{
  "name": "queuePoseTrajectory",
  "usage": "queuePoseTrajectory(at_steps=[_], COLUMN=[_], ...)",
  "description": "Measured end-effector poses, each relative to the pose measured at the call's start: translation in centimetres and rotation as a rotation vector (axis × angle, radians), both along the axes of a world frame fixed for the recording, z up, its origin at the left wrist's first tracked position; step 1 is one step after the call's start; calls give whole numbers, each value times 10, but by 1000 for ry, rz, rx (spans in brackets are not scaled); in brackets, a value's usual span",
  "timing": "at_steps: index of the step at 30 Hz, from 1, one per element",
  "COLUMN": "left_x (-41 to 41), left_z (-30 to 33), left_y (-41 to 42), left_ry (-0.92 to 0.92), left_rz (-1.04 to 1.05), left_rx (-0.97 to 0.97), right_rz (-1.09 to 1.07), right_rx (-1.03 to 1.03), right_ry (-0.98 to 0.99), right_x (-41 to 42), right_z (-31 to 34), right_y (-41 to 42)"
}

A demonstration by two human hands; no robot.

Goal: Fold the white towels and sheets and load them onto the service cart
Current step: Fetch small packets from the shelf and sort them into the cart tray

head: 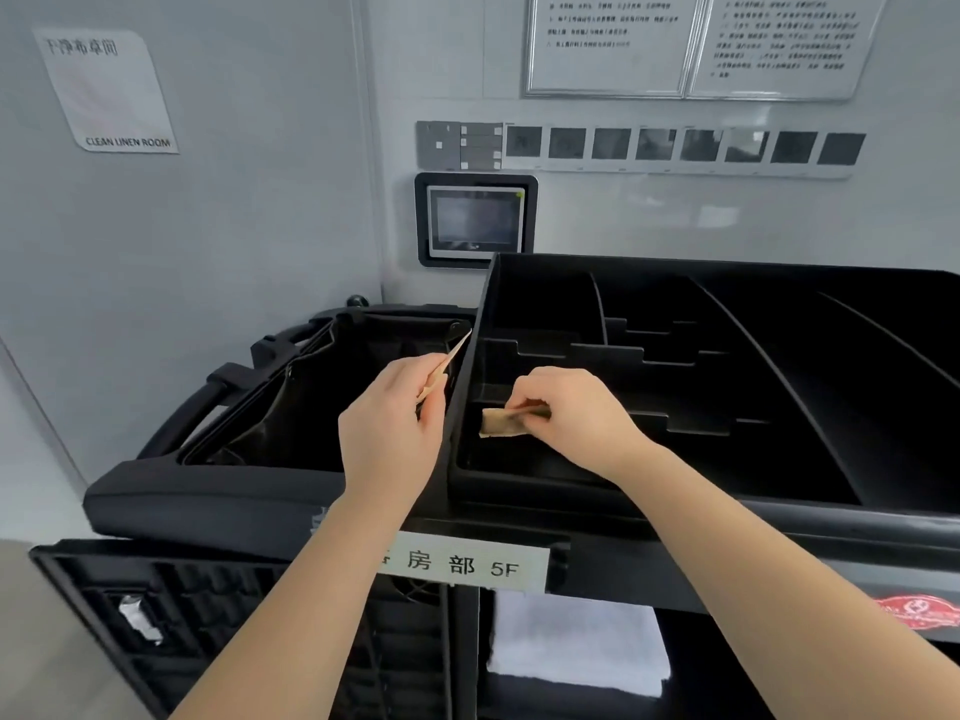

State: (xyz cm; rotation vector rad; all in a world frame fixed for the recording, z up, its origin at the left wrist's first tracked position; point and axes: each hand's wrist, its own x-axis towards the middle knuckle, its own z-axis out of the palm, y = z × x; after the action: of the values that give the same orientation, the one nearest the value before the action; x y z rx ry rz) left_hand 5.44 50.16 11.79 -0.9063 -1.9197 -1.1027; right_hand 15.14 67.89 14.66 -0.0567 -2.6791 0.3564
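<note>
Bare forearms reach over the black plastic service cart (519, 491), left hand (392, 423) pinching a thin tan strip (445, 367) above the black bag (311, 402), right hand (574, 413) gripping a tan folded slip (501, 424) in the tray, seemingly clearing scraps before linen.

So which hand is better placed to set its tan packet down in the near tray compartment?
Probably the right hand: it holds its flat tan packet low inside the black divided plastic tray. The left hand pinches a thin tan packet outside the tray wall, over the black bag.

Open tray top (779, 387) (dividers (597, 304) inside)
</note>
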Motion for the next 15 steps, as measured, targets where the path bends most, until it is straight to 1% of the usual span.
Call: queuePoseTrajectory(at_steps=[4,6,10,12,15], left_x=[-9,-12,-15,-17,-19], left_z=[-4,-5,-5,-5,-5], left_y=[-3,-3,2,5,5], left_ry=[5,4,14,32,49], left_rz=[-25,-28,-51,-71,-94], left_rx=[7,11,14,16,21], right_rz=[1,-3,47,101,140], right_rx=[109,119,-8,-87,-133], right_ry=[-119,-150,-184,-233,-319], right_x=[-12,-15,-13,-9,-4], right_z=[-4,-6,-7,-7,-4], right_y=[-6,-6,-2,3,11])
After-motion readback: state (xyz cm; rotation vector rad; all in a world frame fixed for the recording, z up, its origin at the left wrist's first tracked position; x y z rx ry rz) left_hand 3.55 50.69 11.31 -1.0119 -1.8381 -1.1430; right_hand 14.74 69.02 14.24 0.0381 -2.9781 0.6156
